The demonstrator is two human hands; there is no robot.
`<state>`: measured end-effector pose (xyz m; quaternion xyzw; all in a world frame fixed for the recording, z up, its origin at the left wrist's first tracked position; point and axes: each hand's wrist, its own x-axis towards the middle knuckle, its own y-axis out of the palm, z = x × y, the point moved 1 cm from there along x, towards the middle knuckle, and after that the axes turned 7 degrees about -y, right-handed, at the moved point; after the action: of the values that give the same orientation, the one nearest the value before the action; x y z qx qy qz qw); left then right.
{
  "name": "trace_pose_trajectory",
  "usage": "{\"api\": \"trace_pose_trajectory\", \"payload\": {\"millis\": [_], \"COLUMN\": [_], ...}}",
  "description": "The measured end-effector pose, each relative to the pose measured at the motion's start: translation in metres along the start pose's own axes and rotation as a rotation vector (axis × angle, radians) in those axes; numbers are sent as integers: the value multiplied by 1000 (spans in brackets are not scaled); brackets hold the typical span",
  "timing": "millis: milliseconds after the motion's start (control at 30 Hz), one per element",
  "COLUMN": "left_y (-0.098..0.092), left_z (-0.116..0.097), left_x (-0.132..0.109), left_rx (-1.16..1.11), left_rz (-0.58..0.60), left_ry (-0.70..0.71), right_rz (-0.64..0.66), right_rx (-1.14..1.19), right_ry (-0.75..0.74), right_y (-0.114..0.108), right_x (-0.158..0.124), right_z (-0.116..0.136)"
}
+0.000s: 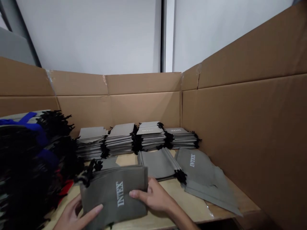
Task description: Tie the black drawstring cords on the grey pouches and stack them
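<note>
L hand [76, 213] & R hand [153, 196] have fingers [140, 194] clamped on grey INTEX drawstring bag bundle [112, 196], L grip prob. part hidden; stacks [150, 136] behind, cords [169, 140] blurry.

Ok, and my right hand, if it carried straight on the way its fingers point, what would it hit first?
Your right hand would meet the bundle of grey INTEX bags first. Its fingers already appear to be on that bundle's right edge, though depth is hard to judge from this view.

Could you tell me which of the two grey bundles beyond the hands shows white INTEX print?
The bundle on the right, beside the carton wall: its INTEX lettering faces up, while the other bundle shows none.
</note>
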<state>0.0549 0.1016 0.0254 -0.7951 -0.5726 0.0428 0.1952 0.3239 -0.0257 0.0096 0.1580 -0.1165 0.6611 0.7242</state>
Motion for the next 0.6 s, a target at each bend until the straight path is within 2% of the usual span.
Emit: {"api": "trace_pose_trajectory", "payload": {"millis": [100, 133, 167, 233, 333, 467, 600], "left_y": [9, 17, 29, 55, 99, 146, 170], "left_z": [-36, -53, -70, -103, -133, -136, -123], "left_x": [14, 18, 23, 38, 72, 111, 127], "left_rx": [-95, -147, -213, -352, -361, -234, -63], "left_rz": [141, 228, 340, 456, 548, 602, 602], "left_ry": [-78, -108, -140, -177, -199, -227, -217], "right_rz": [-203, -209, -236, -296, -367, -363, -370], "right_rx": [-110, -110, -81, -65, -176, -275, -393], "right_ry": [26, 9, -13, 28, 159, 280, 382], "right_y": [-15, -23, -33, -58, -99, -138, -154], "right_x": [-1, -1, 0, 6, 21, 38, 47], "right_z": [20, 31, 43, 66, 92, 99, 89]}}
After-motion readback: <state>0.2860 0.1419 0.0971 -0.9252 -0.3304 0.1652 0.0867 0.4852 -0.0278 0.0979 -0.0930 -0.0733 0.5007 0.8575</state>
